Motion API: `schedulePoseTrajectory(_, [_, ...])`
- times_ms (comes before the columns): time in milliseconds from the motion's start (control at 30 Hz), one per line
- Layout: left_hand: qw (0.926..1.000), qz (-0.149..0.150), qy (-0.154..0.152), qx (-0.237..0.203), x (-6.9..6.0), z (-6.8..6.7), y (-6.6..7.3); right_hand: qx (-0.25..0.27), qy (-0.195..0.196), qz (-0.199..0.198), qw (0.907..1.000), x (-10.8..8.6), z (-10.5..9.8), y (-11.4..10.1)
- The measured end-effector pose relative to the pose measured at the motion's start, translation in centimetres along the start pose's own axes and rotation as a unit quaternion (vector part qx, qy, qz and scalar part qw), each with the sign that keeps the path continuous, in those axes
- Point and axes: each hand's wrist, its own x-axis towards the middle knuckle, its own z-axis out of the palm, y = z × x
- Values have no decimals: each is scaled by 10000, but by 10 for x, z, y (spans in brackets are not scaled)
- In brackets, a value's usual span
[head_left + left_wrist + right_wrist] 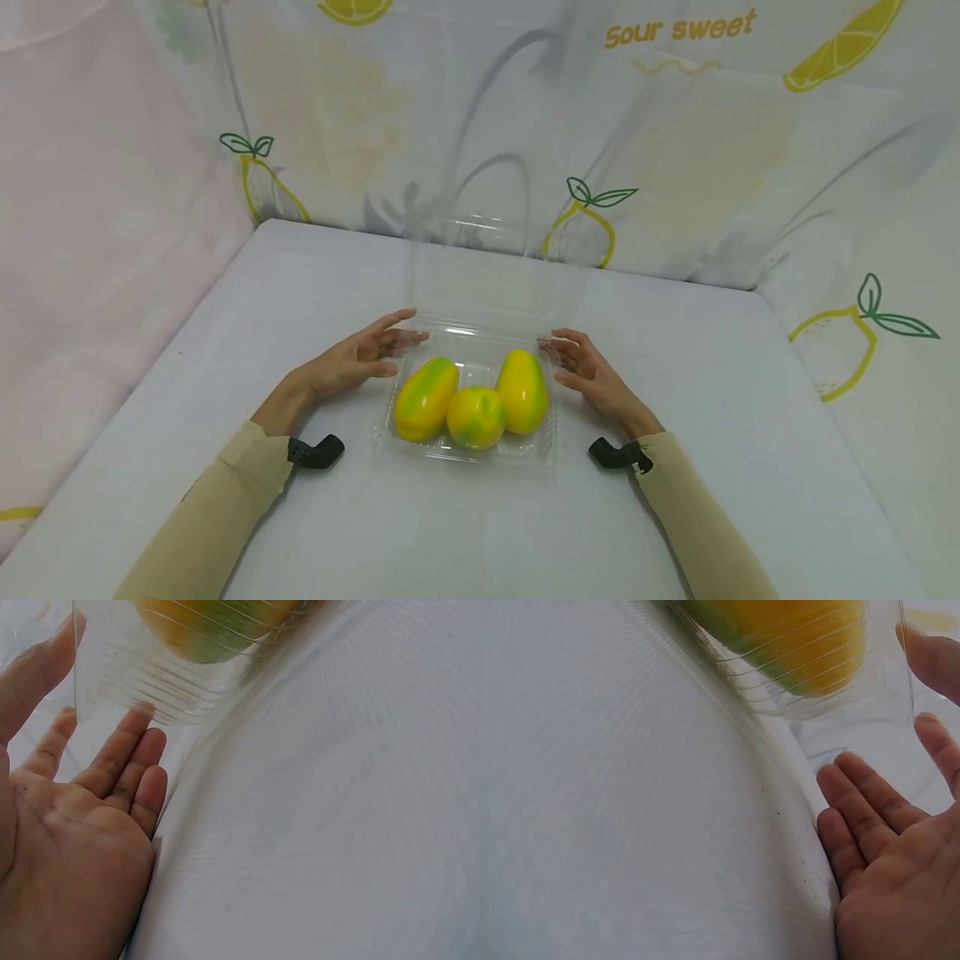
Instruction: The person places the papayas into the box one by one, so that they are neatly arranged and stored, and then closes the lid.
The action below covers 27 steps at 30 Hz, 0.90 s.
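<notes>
A clear plastic clamshell box (480,456) lies on the table with its lid (491,283) raised at the back. Inside are three yellow-green fruits that look like mangoes: an oblong left one (426,400), a rounder middle one (476,418) and an oblong right one (523,392). At the box's left side is my left hand (348,360), its fingers extended and spread by the rim. My right hand (596,379) mirrors it at the right side, thumb and index finger near the rim. Whether the fingertips touch the plastic, I cannot tell.
A white-covered table (480,533) bears the box. Behind it hangs a white cloth (675,167) printed with lemons, and a pinkish cloth (97,208) hangs on the left. Each wrist wears a black device, one on the left (317,452) and one on the right (618,455).
</notes>
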Motion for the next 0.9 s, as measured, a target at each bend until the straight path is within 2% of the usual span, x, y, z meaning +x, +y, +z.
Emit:
schedulePoseTrajectory(200, [9997,2,48,-228,1,0,2,96,7,-278,9996,-1,-1,1])
schedulePoseTrajectory(433, [9984,6,138,-544,0,1,5,742,-270,-647,9948,0,-2,4])
schedulePoseTrajectory(733, [9980,-73,207,-600,-1,2,9,666,-319,-709,9947,2,-4,4])
schedulePoseTrajectory(900, [9978,-108,264,-605,0,2,10,639,-378,-896,9932,3,-5,6])
